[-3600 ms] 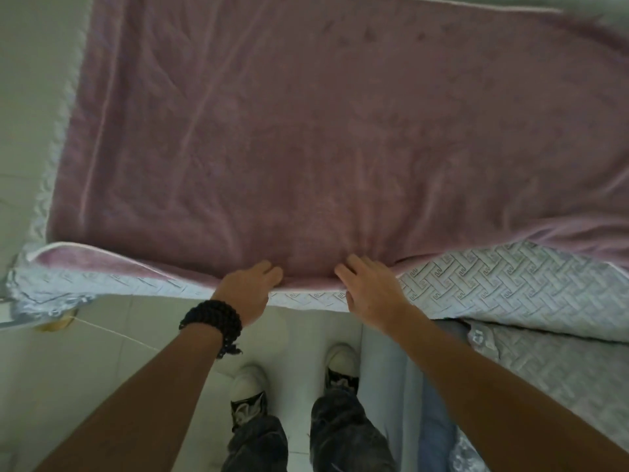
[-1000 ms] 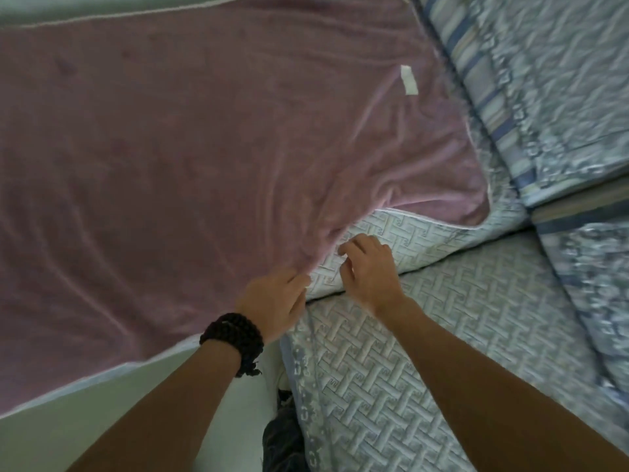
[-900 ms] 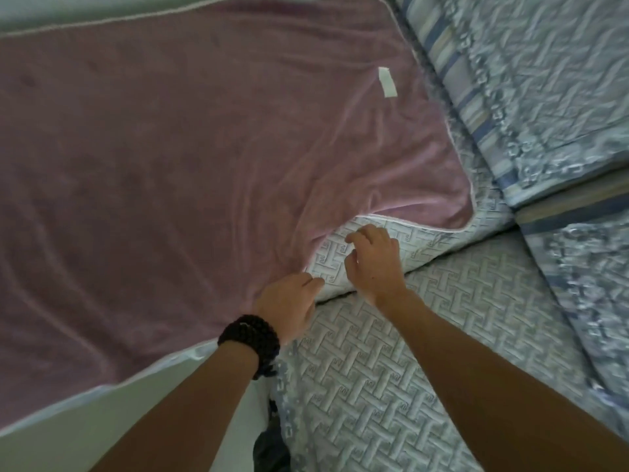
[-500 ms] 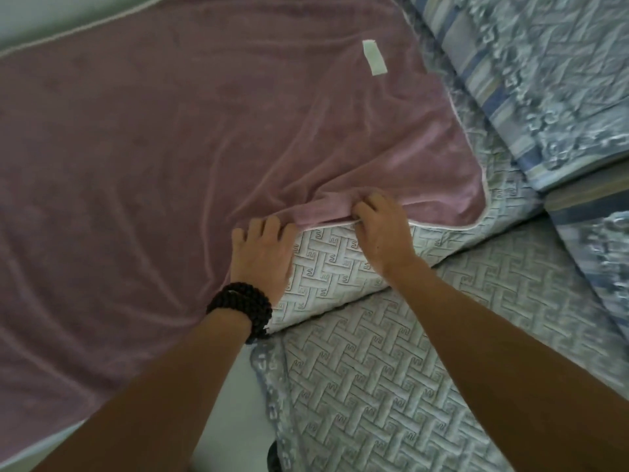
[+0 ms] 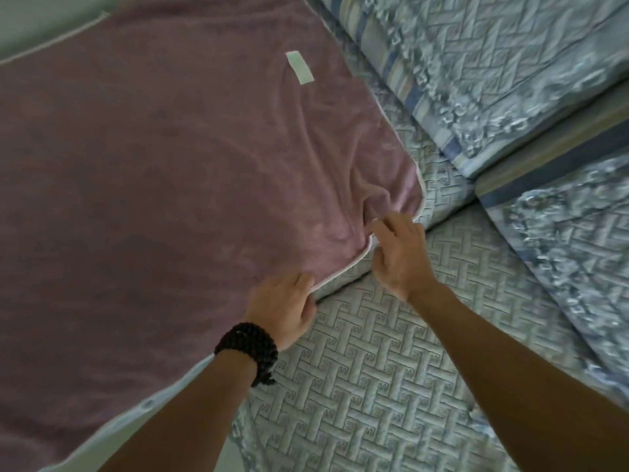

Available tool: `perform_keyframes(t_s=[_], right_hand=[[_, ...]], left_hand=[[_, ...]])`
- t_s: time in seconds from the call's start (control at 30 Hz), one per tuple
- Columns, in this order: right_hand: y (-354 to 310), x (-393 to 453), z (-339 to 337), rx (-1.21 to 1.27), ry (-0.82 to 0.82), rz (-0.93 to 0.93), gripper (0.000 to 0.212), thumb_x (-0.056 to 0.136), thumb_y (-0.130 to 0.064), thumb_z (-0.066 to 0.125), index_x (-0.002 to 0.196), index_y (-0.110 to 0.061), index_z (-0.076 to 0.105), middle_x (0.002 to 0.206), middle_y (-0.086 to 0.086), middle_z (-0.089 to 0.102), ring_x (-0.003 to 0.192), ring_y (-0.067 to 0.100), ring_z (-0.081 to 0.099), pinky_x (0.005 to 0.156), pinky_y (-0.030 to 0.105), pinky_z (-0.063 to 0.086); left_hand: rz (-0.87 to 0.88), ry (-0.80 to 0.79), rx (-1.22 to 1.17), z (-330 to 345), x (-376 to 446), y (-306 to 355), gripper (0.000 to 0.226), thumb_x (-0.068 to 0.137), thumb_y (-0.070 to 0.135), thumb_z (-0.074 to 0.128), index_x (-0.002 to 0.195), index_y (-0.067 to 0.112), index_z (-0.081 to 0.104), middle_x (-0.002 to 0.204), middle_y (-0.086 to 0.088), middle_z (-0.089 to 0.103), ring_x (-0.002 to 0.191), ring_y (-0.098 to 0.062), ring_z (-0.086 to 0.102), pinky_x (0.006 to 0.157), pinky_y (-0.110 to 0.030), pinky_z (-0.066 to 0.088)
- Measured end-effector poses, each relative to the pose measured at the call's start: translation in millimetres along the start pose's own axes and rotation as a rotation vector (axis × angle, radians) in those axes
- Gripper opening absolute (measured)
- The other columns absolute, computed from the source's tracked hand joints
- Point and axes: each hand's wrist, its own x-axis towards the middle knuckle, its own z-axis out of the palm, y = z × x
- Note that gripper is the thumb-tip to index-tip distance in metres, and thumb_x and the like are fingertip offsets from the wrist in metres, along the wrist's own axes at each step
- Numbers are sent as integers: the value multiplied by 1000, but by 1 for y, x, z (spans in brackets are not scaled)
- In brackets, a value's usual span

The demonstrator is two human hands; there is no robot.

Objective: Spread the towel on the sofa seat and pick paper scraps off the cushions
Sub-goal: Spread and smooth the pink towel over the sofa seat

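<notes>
A mauve towel with a pale piped edge lies spread over the sofa seat, filling the left and middle of the view. A white rectangular tag or paper strip lies on it near its far right corner; I cannot tell which it is. My left hand, with a dark bead bracelet at the wrist, rests flat on the towel's near edge. My right hand hovers at the towel's edge close to its bunched near right corner, fingers spread, gripping nothing.
The quilted grey-blue seat cushion with a woven pattern lies under my forearms. Patterned blue back cushions rise at the upper right, and another stands at the right. Pale floor shows at the bottom left.
Half a second ago the towel's edge was folded back, baring quilted cushion. Now the edge lies lower, over that patch. Both hands slid toward me and right; the right fingers spread apart.
</notes>
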Motion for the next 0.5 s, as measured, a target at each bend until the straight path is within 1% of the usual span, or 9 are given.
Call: perform_keyframes(t_s=[0.03,0.1,0.17,0.23,0.27,0.33,0.37,0.43,0.5], right_hand=[[4,3,-2,-24,5,110,43,68,10,62,106,-11,64,105,11,57,99,28,54,82,42,43],[20,10,-7,-113,-69,290,50,75,-1,65,120,-18,54,121,11,50,111,29,48,92,43,40],[32,22,-7,-201,-144,334,59,77,-10,69,128,-26,45,131,12,43,116,30,46,95,45,41],[45,32,-6,-221,-186,331,62,79,-10,69,130,-30,42,133,12,39,112,31,51,90,45,46],[52,39,-6,-209,-197,332,59,81,-10,67,130,-31,42,133,11,38,109,31,53,85,44,49],[57,44,0,-158,-208,321,44,87,-13,62,126,-29,48,131,9,43,102,31,58,78,41,52],[60,45,1,-121,-196,310,34,90,-13,60,121,-25,53,127,9,48,98,32,61,76,39,51],[69,51,1,-79,-188,270,21,91,-11,57,110,-18,63,116,9,58,93,33,64,72,35,47],[80,54,-3,-56,-224,233,18,90,-9,55,104,-11,65,108,12,63,94,34,64,74,36,49]], left_hand=[[22,52,11,-2,8,5,9,83,23,59,84,17,53,71,6,49,56,-13,42,51,-26,34],[87,131,18,-3,34,22,16,81,26,64,90,17,55,78,4,55,66,-15,50,59,-28,42],[127,151,18,-3,61,38,22,81,29,64,98,18,56,88,3,58,79,-17,54,70,-31,47],[118,119,52,0,88,57,35,80,37,63,110,20,54,97,2,58,88,-20,55,77,-36,48],[94,87,110,1,105,64,47,78,43,64,118,21,51,102,1,57,92,-21,55,78,-39,48],[8,26,195,8,124,68,69,74,56,65,130,22,42,114,-2,54,98,-25,55,79,-42,47],[-25,1,217,13,132,68,72,74,58,65,132,22,40,118,-3,53,100,-26,55,79,-43,46],[-58,-8,242,20,145,67,60,79,50,63,127,20,45,117,-3,55,97,-28,57,78,-43,46],[-37,20,224,21,154,66,40,80,34,63,116,18,53,104,-5,61,85,-28,62,70,-39,49]])
